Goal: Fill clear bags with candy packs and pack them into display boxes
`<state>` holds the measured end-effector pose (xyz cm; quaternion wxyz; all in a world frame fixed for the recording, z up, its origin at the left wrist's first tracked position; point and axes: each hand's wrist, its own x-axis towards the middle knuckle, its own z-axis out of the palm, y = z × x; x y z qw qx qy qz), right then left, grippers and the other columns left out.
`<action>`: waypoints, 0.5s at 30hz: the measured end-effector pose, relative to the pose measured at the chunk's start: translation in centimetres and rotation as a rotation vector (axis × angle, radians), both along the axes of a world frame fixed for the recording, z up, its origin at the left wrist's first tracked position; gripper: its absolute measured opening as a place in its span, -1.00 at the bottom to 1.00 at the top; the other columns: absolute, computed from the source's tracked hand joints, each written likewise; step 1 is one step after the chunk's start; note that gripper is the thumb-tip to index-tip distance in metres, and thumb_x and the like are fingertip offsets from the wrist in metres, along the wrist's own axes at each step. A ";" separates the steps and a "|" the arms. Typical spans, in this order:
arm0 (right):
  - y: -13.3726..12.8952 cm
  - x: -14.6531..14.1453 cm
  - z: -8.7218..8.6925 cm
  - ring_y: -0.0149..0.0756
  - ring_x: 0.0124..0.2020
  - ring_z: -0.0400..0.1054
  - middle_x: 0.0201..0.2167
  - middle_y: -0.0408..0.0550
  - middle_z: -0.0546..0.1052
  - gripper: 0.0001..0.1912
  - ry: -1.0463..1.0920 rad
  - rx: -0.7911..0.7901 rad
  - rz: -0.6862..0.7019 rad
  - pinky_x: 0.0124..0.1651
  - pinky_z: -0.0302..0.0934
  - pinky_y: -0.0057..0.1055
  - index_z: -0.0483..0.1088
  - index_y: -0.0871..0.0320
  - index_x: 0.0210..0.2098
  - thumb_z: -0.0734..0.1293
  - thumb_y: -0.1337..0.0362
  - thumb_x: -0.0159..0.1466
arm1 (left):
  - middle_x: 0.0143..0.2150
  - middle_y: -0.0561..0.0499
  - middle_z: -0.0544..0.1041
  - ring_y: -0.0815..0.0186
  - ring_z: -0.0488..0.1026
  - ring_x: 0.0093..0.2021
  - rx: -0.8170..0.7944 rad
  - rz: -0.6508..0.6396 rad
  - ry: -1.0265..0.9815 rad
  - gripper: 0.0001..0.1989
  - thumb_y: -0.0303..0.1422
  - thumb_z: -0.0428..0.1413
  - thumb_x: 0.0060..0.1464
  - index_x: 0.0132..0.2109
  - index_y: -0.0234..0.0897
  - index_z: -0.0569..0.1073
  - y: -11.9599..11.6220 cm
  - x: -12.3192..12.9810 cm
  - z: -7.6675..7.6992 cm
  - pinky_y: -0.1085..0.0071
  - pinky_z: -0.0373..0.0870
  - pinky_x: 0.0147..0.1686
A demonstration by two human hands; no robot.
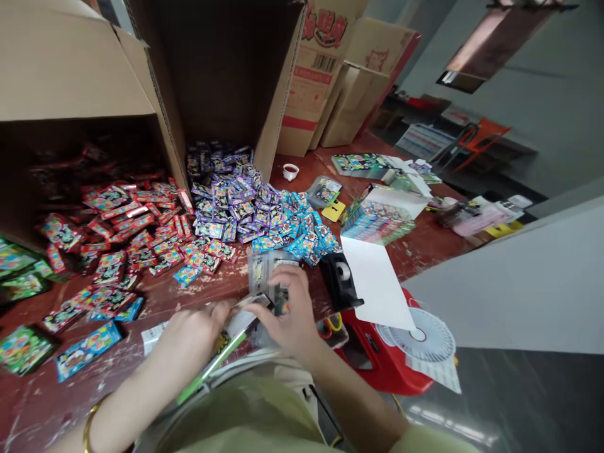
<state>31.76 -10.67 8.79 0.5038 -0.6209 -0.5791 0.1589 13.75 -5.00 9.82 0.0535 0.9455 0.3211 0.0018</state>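
My left hand (195, 330) is closed on a printed carton (219, 362) with a white inner face and a green edge, held close to my body. The carton's dark printed flap (259, 301) points up to the right. Against that flap rests the thumb of my right hand (295, 314), whose other fingers curve apart from it. Beneath and behind the right hand lie clear plastic cases (258, 270) with printed contents, partly hidden. My left fingertips are mostly out of sight behind the knuckles.
Small packets in red (155, 220), purple (231, 204) and blue (306, 236) spill from large cardboard boxes (283, 94). On the right are a black tape dispenser (340, 286), a white sheet (377, 277), a packed display box (377, 220), a red stool (382, 371) and a fan (418, 335).
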 end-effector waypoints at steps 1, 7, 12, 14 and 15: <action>0.1 0.4 0.5 -0.14 -0.05 0.39 -0.18 0.00 0.57 -0.77 -0.148 0.028 0.065 0.13 0.13 -0.13 0.49 0.13 -0.28 0.47 0.16 0.12 | -0.55 -0.05 0.56 0.11 0.57 -0.52 -0.035 -0.006 0.015 -0.65 -0.64 -0.11 0.12 -0.16 -0.29 0.52 0.1 0.2 0.5 0.38 0.32 -0.56; 0.9 4.6 1.9 -0.36 -0.30 0.41 -0.47 -0.23 0.56 -0.78 -0.464 0.040 0.377 0.23 -0.17 -0.15 0.47 0.08 -0.43 0.26 0.34 0.32 | -0.53 -0.04 0.58 0.15 0.57 -0.52 -0.230 0.023 -0.122 -0.68 -0.30 -0.07 0.30 -0.30 -0.22 0.53 -0.2 -2.4 0.9 0.40 0.22 -0.58; 1.8 5.0 3.2 -0.37 -0.30 0.43 -0.45 -0.25 0.57 -0.74 -0.507 0.068 0.466 0.22 -0.11 -0.16 0.48 0.05 -0.42 0.22 0.41 0.30 | -0.54 0.04 0.55 0.28 0.51 -0.57 -0.284 0.048 -0.283 -0.68 -0.25 -0.04 0.29 -0.35 -0.21 0.51 -0.9 -3.9 0.2 0.44 0.18 -0.57; 2.2 3.4 3.6 -0.34 -0.21 0.44 -0.39 -0.23 0.58 -0.76 -0.493 0.079 0.509 0.25 -0.12 -0.13 0.48 0.04 -0.41 0.24 0.40 0.30 | -0.56 0.05 0.53 0.32 0.48 -0.59 -0.280 0.060 -0.375 -0.70 -0.27 -0.02 0.28 -0.34 -0.23 0.51 -0.8 -2.6 0.1 0.46 0.16 -0.57; 2.4 2.6 3.7 -0.29 -0.13 0.43 -0.31 -0.19 0.59 -0.82 -0.457 0.079 0.457 0.27 -0.10 -0.10 0.48 0.04 -0.38 0.27 0.36 0.29 | -0.59 0.06 0.50 0.35 0.45 -0.61 -0.273 0.089 -0.443 -0.70 -0.29 -0.03 0.28 -0.36 -0.25 0.50 -0.6 -1.8 0.0 0.47 0.15 -0.57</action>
